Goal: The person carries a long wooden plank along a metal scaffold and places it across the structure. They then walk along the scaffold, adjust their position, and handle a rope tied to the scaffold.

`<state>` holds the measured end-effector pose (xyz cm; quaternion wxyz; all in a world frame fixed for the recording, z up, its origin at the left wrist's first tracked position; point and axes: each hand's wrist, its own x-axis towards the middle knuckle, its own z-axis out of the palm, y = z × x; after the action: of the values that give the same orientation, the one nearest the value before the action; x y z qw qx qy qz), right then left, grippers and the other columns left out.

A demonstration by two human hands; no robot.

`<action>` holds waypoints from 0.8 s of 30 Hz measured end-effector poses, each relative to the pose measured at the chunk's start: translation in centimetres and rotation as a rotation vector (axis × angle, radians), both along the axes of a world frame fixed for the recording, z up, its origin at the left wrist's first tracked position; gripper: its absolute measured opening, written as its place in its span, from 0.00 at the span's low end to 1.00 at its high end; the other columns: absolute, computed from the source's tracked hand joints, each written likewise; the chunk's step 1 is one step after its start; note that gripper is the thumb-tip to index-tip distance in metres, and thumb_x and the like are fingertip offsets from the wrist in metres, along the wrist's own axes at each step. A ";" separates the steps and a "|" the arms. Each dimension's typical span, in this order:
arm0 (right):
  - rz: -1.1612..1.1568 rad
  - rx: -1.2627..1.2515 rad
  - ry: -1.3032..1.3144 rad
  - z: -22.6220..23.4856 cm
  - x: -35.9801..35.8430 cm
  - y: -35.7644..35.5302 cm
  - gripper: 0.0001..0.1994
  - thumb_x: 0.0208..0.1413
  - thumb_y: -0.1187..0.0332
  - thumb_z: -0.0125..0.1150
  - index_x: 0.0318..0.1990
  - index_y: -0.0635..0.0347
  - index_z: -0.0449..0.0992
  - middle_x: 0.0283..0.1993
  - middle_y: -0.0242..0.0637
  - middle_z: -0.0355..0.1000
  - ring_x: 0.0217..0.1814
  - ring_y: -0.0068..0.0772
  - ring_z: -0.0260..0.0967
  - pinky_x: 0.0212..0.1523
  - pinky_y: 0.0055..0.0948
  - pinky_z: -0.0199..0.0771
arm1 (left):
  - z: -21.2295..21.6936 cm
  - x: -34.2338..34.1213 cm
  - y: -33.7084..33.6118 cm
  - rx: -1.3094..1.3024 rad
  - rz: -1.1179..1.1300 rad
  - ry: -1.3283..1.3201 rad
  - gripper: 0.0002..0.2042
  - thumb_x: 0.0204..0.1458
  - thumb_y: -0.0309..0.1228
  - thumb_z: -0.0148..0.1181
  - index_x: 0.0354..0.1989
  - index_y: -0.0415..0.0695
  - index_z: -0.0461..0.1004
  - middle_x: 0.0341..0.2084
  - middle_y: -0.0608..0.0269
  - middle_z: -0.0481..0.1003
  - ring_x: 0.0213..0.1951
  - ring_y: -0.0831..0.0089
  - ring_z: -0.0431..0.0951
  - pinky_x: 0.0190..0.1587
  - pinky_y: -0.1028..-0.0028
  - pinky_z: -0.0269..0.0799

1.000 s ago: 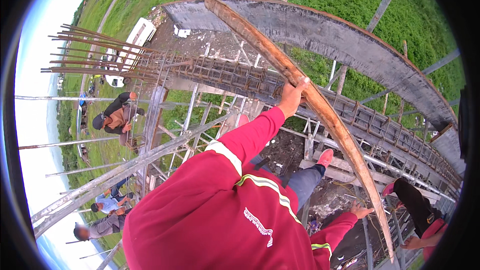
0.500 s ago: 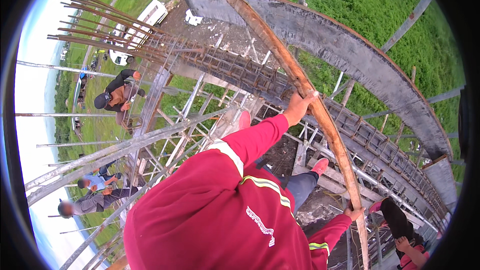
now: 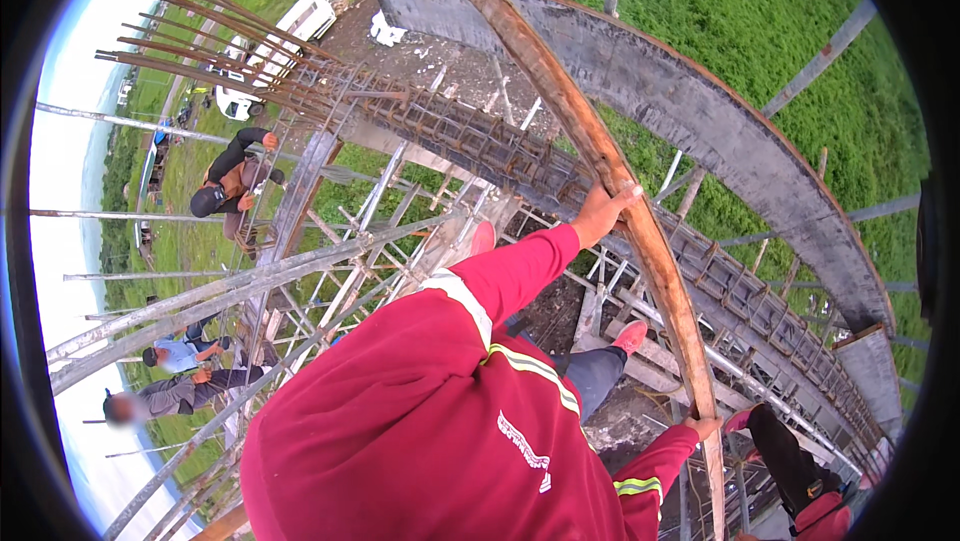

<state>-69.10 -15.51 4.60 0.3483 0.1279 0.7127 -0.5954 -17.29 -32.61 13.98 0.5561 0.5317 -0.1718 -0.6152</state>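
Green grass (image 3: 800, 31) and scaffold pipes (image 3: 335, 254) surround a long rebar cage (image 3: 480, 131), with a curved dark panel (image 3: 650, 76) on its far side. A wooden plank (image 3: 660, 261) crosses over the cage in view, its long axis slanting from the far side to the near side; whether it touches the cage is unclear. The left hand (image 3: 603, 216), nearer the cage, has its fingers wrapped around the plank; the right hand (image 3: 705, 427), on the cage's near side, clasps it too. A grassy gap edges the cage's far side, while a co-worker's leg (image 3: 785, 451) occupies the near side
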 end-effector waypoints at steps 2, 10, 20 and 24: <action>-0.013 0.032 0.023 0.5 0.6 -0.2 0.33 0.57 0.47 0.51 0.62 0.64 0.60 0.58 0.47 0.64 0.53 0.52 0.68 0.48 0.52 0.73 | 0.0 0.1 0.0 0.015 -0.006 0.033 0.25 0.52 0.41 0.64 0.52 0.45 0.60 0.43 0.62 0.69 0.43 0.71 0.76 0.32 0.68 0.82; -0.051 0.077 0.057 1.0 1.5 -0.3 0.34 0.57 0.46 0.53 0.60 0.66 0.61 0.54 0.47 0.67 0.46 0.52 0.71 0.43 0.50 0.76 | 0.5 0.1 0.2 -0.011 -0.022 -0.015 0.25 0.52 0.43 0.64 0.51 0.44 0.61 0.41 0.62 0.70 0.42 0.70 0.77 0.33 0.67 0.83; -0.038 0.064 0.056 0.7 1.2 -0.5 0.33 0.59 0.48 0.52 0.61 0.67 0.60 0.55 0.49 0.66 0.48 0.51 0.70 0.43 0.49 0.77 | 0.6 0.1 -0.1 0.003 -0.035 -0.004 0.24 0.53 0.42 0.63 0.51 0.45 0.61 0.42 0.61 0.70 0.42 0.69 0.77 0.32 0.67 0.83; -0.026 0.043 0.036 0.2 0.0 -1.1 0.32 0.60 0.48 0.51 0.62 0.65 0.60 0.57 0.48 0.64 0.51 0.49 0.68 0.45 0.49 0.77 | 0.5 -0.4 -0.7 -0.054 -0.009 0.001 0.23 0.54 0.41 0.62 0.51 0.45 0.61 0.41 0.61 0.70 0.43 0.69 0.76 0.32 0.66 0.83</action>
<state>-69.10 -16.64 4.76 0.3249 0.1339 0.7296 -0.5867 -17.67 -33.34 14.47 0.5676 0.5153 -0.1904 -0.6133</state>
